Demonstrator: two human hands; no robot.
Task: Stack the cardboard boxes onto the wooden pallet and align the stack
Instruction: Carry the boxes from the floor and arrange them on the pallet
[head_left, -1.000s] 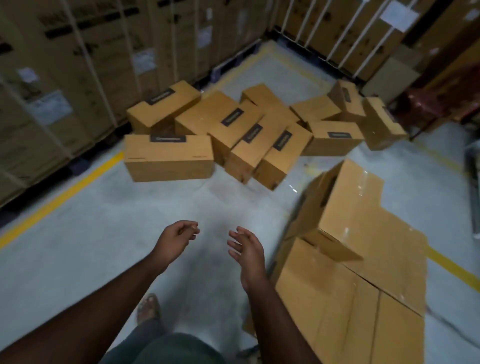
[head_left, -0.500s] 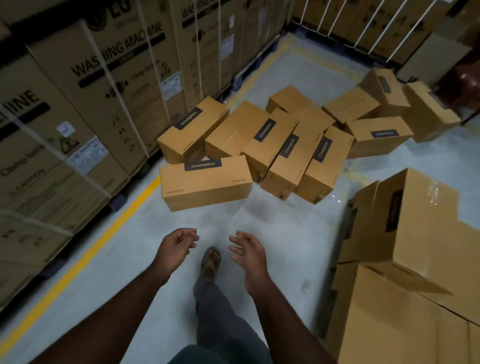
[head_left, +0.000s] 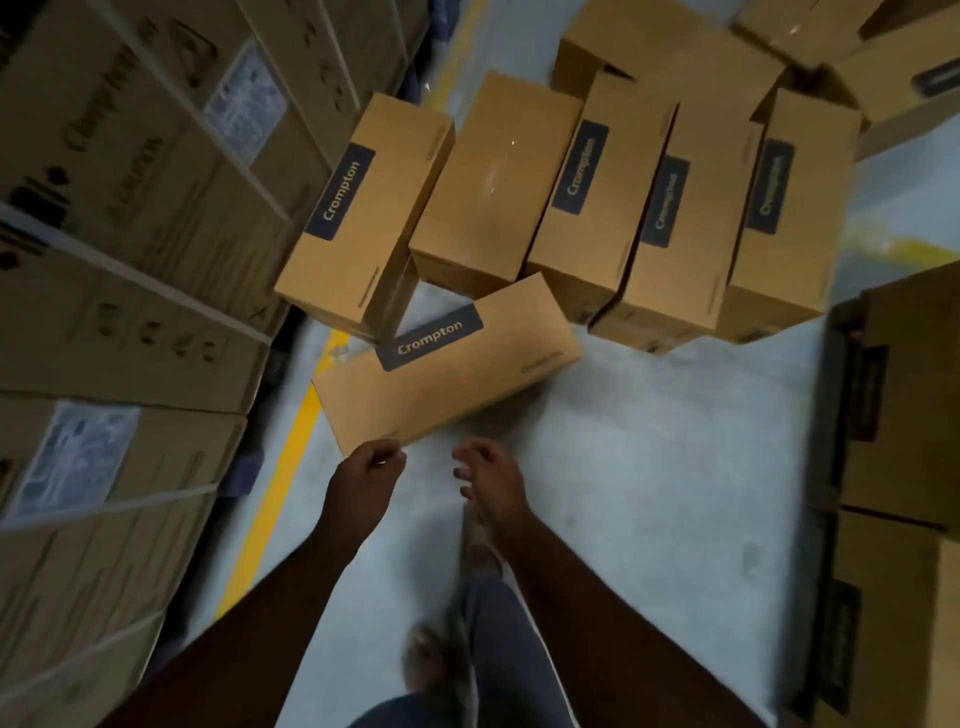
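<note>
The person's left hand (head_left: 368, 480) and right hand (head_left: 488, 480) are hanging low over the pale grey concrete floor (head_left: 649, 467), both with fingers loosely curled and holding nothing. Just beyond the left hand's knuckles, a long brown cardboard box (head_left: 447, 364) with a dark "Crompton" label is lying flat on the floor, skewed. Behind it, a loose cluster of matching brown cardboard boxes (head_left: 597, 197) is leaning together, labels facing up. Tall strapped cartons (head_left: 130, 234) are lining the left side beyond a yellow floor line (head_left: 280, 478).
</note>
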